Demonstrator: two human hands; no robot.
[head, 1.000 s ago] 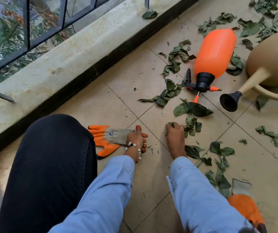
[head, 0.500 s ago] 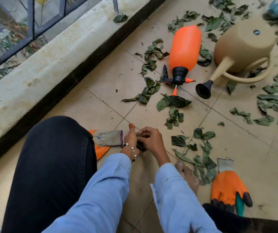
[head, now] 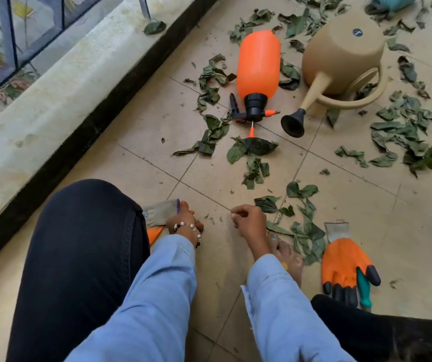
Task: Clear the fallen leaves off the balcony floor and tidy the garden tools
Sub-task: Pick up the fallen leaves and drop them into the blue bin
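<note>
Balcony tiles ahead lie strewn with leaves, and with my left hand clutching gathered scraps beside 1 glove and my right hand loosely curled, seemingly empty, I risk scattering crumbs.
</note>
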